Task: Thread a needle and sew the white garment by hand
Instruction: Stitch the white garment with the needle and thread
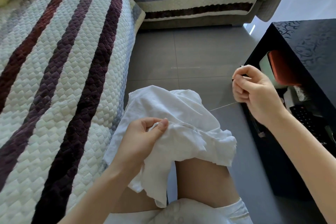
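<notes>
A crumpled white garment [183, 114] lies draped over my knees. My left hand [143, 136] pinches a fold of it between thumb and fingers, near a seam. My right hand [254, 89] is raised to the right of the cloth, fingers curled, pinching a thin needle at its fingertips. A fine pale thread [223, 105] runs taut from that hand down to the garment. The needle itself is barely visible against the dark table.
A quilted sofa cover [60, 71] with dark stripes fills the left and the back. A black low table [301, 47] stands at the right, with an orange-edged item [283, 69] and other things on its shelf. Grey floor tiles [181, 56] lie between.
</notes>
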### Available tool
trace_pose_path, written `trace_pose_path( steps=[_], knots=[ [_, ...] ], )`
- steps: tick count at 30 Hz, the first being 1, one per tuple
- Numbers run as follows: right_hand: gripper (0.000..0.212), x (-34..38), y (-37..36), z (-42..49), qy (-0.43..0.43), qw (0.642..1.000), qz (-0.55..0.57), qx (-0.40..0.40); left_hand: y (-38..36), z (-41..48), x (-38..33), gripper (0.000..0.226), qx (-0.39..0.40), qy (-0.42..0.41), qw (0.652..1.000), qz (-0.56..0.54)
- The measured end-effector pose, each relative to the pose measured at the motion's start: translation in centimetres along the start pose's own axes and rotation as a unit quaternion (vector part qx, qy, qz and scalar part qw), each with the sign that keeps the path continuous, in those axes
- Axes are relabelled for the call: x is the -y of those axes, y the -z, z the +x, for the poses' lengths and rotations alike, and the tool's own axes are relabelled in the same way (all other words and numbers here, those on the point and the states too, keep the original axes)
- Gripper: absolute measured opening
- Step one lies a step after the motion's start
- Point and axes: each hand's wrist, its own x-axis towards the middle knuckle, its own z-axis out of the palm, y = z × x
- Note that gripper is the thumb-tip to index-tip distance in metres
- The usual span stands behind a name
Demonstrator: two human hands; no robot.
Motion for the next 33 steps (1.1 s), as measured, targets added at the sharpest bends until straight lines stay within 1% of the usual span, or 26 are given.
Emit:
trace_pose_path(
  steps=[1, 2, 3, 4, 5, 6, 7, 8, 9, 10, 11, 12, 13, 14, 15, 16, 18, 21, 23, 25, 27, 30, 33],
  knots=[
    [0.024, -2.0, 1.6, 1.9, -0.006, 0.995, -0.083, -0.052, 0.2, 0.0, -0.1, 0.022, 0.010, 0.004, 1.000, 0.004],
    [0.019, -3.8, 3.3, 3.5, -0.013, 0.978, -0.179, -0.104, 0.4, 0.0, -0.2, 0.023, 0.020, 0.009, 1.000, 0.007],
    [0.013, -5.3, 5.0, 4.6, -0.031, 0.948, -0.276, -0.156, 0.6, 0.0, -0.4, 0.024, 0.030, 0.014, 0.999, 0.005],
    [0.012, -6.3, 6.6, 5.1, -0.064, 0.912, -0.353, -0.200, 0.7, -0.1, -0.5, 0.026, 0.039, 0.019, 0.999, -0.003],
    [0.016, -7.0, 7.6, 5.3, -0.098, 0.883, -0.394, -0.235, 0.9, -0.1, -0.6, 0.029, 0.048, 0.025, 0.998, -0.015],
    [0.019, -7.3, 8.1, 5.4, -0.118, 0.865, -0.415, -0.255, 1.0, -0.1, -0.6, 0.031, 0.054, 0.031, 0.998, -0.027],
    [0.020, -7.2, 7.9, 5.4, -0.118, 0.859, -0.426, -0.259, 1.1, -0.2, -0.7, 0.032, 0.059, 0.036, 0.997, -0.038],
    [0.019, -6.5, 7.0, 5.2, -0.095, 0.860, -0.434, -0.252, 1.2, -0.2, -0.8, 0.032, 0.063, 0.039, 0.996, -0.049],
    [0.018, -5.8, 5.9, 5.1, -0.063, 0.868, -0.435, -0.232, 1.2, -0.2, -0.9, 0.031, 0.067, 0.041, 0.995, -0.059],
    [0.017, -4.8, 4.6, 4.6, -0.024, 0.885, -0.422, -0.198, 1.2, -0.2, -1.0, 0.031, 0.068, 0.041, 0.995, -0.065],
    [0.014, -3.8, 3.0, 3.8, 0.015, 0.909, -0.390, -0.145, 1.1, -0.1, -1.1, 0.031, 0.070, 0.040, 0.994, -0.069],
    [0.010, -2.8, 1.3, 2.8, 0.051, 0.933, -0.347, -0.074, 1.1, -0.1, -1.1, 0.031, 0.071, 0.039, 0.994, -0.070],
    [0.006, -1.9, -0.4, 1.4, 0.072, 0.948, -0.310, 0.013, 1.0, -0.1, -1.2, 0.031, 0.072, 0.038, 0.994, -0.070],
    [0.007, -1.2, -2.0, 0.0, 0.080, 0.950, -0.285, 0.100, 0.9, -0.1, -1.2, 0.031, 0.075, 0.037, 0.994, -0.069],
    [0.011, -0.8, -3.2, -1.1, 0.080, 0.943, -0.272, 0.173, 0.9, -0.2, -1.3, 0.032, 0.080, 0.039, 0.994, -0.070],
    [0.015, -0.7, -4.1, -1.8, 0.077, 0.934, -0.267, 0.227, 0.9, -0.2, -1.4, 0.033, 0.086, 0.041, 0.993, -0.072],
    [0.016, -0.8, -5.3, -2.5, 0.071, 0.916, -0.277, 0.281, 0.8, -0.3, -1.7, 0.034, 0.091, 0.044, 0.992, -0.073],
    [0.013, -0.9, -5.9, -2.4, 0.059, 0.897, -0.303, 0.316, 0.9, -0.4, -1.9, 0.034, 0.092, 0.041, 0.994, -0.052],
    [0.016, -0.8, -6.3, -2.5, 0.060, 0.890, -0.301, 0.338, 1.0, -0.4, -2.0, 0.031, 0.100, 0.041, 0.993, -0.043],
    [0.021, -0.5, -6.4, -2.6, 0.057, 0.891, -0.283, 0.351, 1.1, -0.4, -2.0, 0.031, 0.105, 0.044, 0.993, -0.037],
    [0.019, 0.0, -6.1, -2.4, 0.053, 0.896, -0.262, 0.354, 1.1, -0.3, -2.0, 0.028, 0.111, 0.051, 0.992, -0.042],
    [0.018, 1.1, -5.7, -1.9, 0.054, 0.909, -0.247, 0.331, 1.1, -0.3, -2.1, 0.026, 0.118, 0.059, 0.990, -0.048],
    [0.027, 1.6, -5.1, -0.7, 0.069, 0.925, -0.271, 0.259, 1.1, -0.4, -2.1, 0.023, 0.124, 0.057, 0.990, -0.046]
  ],
)
